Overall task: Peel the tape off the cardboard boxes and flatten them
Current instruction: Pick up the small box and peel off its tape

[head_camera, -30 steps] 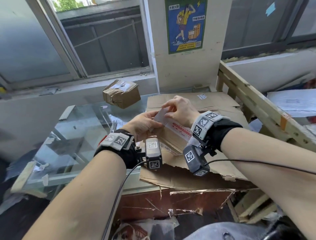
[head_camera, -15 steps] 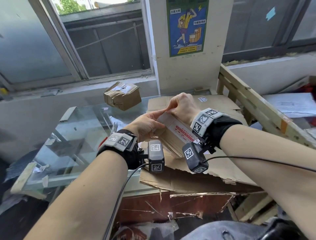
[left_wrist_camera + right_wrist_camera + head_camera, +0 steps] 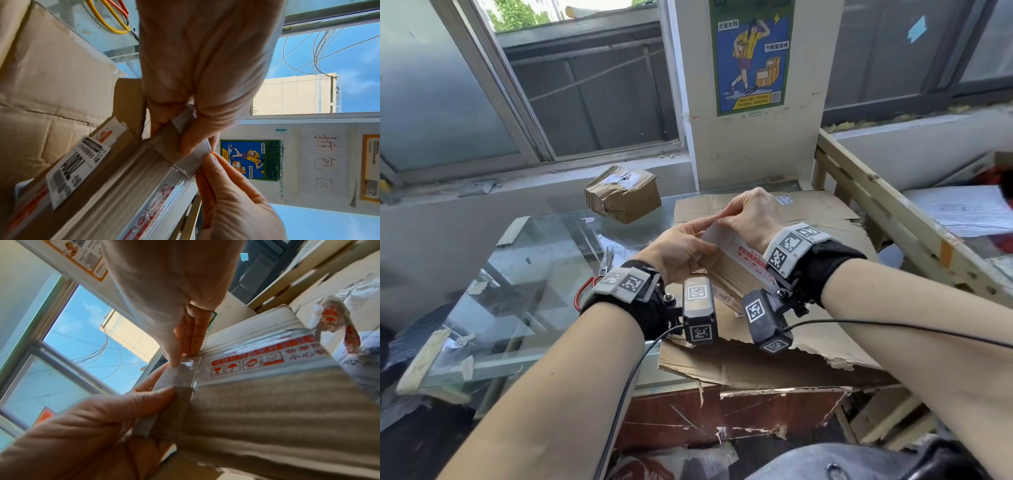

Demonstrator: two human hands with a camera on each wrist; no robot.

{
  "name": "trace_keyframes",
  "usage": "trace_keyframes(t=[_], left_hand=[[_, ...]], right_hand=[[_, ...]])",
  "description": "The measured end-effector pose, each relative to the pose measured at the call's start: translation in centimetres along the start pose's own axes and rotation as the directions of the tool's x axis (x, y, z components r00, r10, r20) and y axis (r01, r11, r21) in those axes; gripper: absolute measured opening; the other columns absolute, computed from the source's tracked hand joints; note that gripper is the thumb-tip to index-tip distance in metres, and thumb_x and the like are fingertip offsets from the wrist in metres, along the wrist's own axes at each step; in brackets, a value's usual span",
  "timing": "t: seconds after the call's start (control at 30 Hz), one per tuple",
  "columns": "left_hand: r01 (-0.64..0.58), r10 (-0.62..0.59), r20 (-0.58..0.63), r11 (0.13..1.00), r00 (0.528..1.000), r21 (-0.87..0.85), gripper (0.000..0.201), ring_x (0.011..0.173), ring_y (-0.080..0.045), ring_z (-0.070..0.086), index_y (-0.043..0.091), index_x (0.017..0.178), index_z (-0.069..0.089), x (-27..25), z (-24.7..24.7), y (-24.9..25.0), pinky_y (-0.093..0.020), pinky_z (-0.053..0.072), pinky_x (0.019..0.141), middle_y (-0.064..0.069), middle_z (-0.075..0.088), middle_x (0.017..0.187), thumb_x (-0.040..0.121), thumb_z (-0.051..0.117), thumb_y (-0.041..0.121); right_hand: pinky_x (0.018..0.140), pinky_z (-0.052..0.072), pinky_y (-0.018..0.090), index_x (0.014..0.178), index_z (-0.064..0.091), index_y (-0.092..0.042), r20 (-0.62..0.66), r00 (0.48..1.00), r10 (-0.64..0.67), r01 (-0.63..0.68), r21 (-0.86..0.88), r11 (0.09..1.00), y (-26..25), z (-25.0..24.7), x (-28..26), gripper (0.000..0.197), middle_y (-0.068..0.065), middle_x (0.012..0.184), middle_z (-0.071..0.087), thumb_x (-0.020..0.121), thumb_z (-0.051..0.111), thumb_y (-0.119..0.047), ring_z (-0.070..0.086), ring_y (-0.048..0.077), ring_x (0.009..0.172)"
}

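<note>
Hands meet at the frame's centre over a small cardboard box held above flattened cardboard. Left hand grips the box's end; right hand pinches clear tape at its corner. Another taped box sits on the glass table, upper left.

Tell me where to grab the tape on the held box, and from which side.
Pinch the tape at its loose end on the box corner, coming from the window side. There it wraps the edge beside the right hand, while the left hand steadies the box.
</note>
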State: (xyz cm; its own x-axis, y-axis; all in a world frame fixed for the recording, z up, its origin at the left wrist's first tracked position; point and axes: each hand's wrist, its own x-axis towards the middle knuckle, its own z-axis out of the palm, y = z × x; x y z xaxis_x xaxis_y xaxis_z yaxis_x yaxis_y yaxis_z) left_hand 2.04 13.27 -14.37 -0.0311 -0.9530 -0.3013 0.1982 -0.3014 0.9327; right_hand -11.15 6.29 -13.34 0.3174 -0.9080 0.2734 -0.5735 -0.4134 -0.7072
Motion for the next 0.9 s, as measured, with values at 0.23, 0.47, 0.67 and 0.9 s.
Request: trace_keyframes(t=[0.23,0.47,0.67,0.9], left_hand=[[-0.002,0.003,-0.016,1.0,1.0,0.007,0.06,0.083,-0.024,0.065,0.016,0.134,0.054,0.5,0.4,-0.4,-0.033,0.055,0.078,-0.016,0.064,0.099,0.088,0.043,-0.021],[-0.038,0.037,-0.022,0.998,0.999,-0.045,0.056,0.067,-0.019,0.067,0.016,0.134,0.054,0.3,0.9,0.1,-0.029,0.057,0.054,-0.014,0.064,0.09,0.091,0.041,-0.018],[-0.045,0.045,-0.005,0.999,0.999,-0.022,0.06,0.059,-0.017,0.064,0.017,0.134,0.055,0.4,1.1,-0.3,-0.027,0.056,0.057,-0.011,0.066,0.081,0.09,0.04,-0.02],[-0.039,0.039,-0.005,0.999,0.999,0.02,0.058,0.073,-0.021,0.066,0.017,0.132,0.054,0.2,1.1,-0.2,-0.029,0.057,0.063,-0.012,0.066,0.086,0.09,0.04,-0.02]], right_hand=[[0.08,0.048,0.023,0.084,0.078,-0.012,0.081,0.994,0.071,-0.073,0.019,0.997,-0.1,-0.7,0.2,0.007,0.005,0.092,0.072,0.078,0.075,-0.013,0.064,0.016,0.092],[0.081,0.054,0.03,0.077,0.076,-0.012,-0.121,0.99,0.066,-0.042,0.197,0.98,0.5,0.2,-0.4,0.004,0.003,0.082,0.073,0.074,0.077,-0.014,0.066,0.016,0.083],[0.084,0.053,0.03,0.079,0.078,-0.01,-0.105,0.992,0.067,-0.044,0.201,0.978,0.5,0.4,-0.6,0.005,0.005,0.084,0.073,0.076,0.075,-0.008,0.066,0.018,0.087],[0.085,0.049,0.032,0.093,0.072,-0.006,0.037,0.999,0.015,-0.016,0.028,0.999,0.0,-0.8,-0.4,0.012,0.01,0.098,0.069,0.088,0.064,-0.015,0.062,0.023,0.096]])
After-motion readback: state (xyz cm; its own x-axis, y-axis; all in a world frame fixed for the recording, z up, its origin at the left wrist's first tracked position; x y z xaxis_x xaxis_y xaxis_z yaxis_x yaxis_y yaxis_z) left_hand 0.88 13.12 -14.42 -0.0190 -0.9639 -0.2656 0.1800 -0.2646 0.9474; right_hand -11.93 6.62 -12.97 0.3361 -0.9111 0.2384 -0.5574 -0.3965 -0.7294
